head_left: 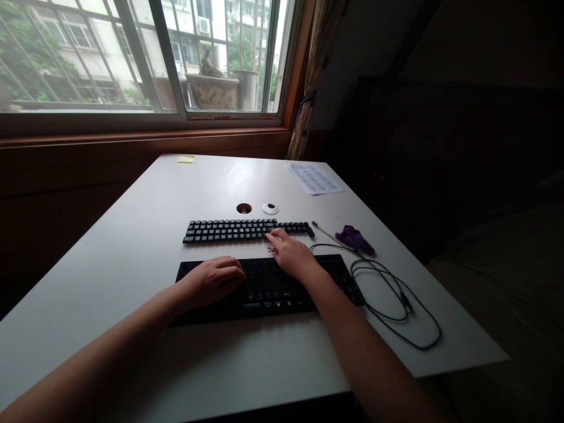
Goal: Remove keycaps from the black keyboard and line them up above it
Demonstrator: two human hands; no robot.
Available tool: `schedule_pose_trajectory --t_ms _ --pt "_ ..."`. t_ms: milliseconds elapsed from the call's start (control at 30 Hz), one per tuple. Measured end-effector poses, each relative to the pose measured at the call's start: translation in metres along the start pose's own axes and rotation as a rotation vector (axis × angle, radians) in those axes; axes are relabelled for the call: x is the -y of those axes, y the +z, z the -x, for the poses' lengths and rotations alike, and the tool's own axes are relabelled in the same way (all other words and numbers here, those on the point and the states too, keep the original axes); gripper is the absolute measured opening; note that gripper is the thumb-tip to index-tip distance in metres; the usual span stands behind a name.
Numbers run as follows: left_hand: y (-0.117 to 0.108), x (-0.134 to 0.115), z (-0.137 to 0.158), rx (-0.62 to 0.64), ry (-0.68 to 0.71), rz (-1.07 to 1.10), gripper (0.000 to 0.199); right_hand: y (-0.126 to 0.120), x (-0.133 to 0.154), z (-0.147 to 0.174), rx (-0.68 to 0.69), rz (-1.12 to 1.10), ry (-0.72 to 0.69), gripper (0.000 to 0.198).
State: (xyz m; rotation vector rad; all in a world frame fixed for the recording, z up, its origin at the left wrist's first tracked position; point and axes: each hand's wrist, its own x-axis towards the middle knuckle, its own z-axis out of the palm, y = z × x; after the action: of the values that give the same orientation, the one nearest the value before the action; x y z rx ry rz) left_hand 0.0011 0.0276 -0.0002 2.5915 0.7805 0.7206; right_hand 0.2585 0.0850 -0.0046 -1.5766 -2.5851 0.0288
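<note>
A black keyboard (259, 291) lies across the near part of the desk, with keycaps in its front rows and a darker area without visible caps further back. Over its left half rests my left hand (214, 279), its fingers curled and held together; whatever lies under the fingertips is hidden. Behind the keyboard, loose black keycaps (224, 231) stand in neat rows. My right hand (288, 252) reaches past the keyboard's back edge to these rows, thumb and fingers closed near the caps. A small reddish-brown thing (272, 250) shows just under that hand, too small to name.
To the right lie a coiled black cable (399, 320), a purple cloth (355, 239) and a thin brush-like stick (326, 233). Further back are a cable hole (244, 208), a white ring-shaped cover (270, 209), a printed sheet (315, 179) and yellow sticky notes (185, 158).
</note>
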Motion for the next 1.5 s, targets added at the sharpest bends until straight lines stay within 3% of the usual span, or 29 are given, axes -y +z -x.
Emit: schedule_pose_trajectory --t_ms 1133,1500 --pt "0.0015 0.0037 0.0021 0.019 -0.014 0.010 0.015 0.0009 0.0016 0.0005 0.006 0.011 0.013 0.050" --pt "0.0013 0.0032 0.0019 0.024 -0.016 0.012 0.015 -0.0034 -0.0032 0.0031 -0.130 -0.046 0.004 0.049"
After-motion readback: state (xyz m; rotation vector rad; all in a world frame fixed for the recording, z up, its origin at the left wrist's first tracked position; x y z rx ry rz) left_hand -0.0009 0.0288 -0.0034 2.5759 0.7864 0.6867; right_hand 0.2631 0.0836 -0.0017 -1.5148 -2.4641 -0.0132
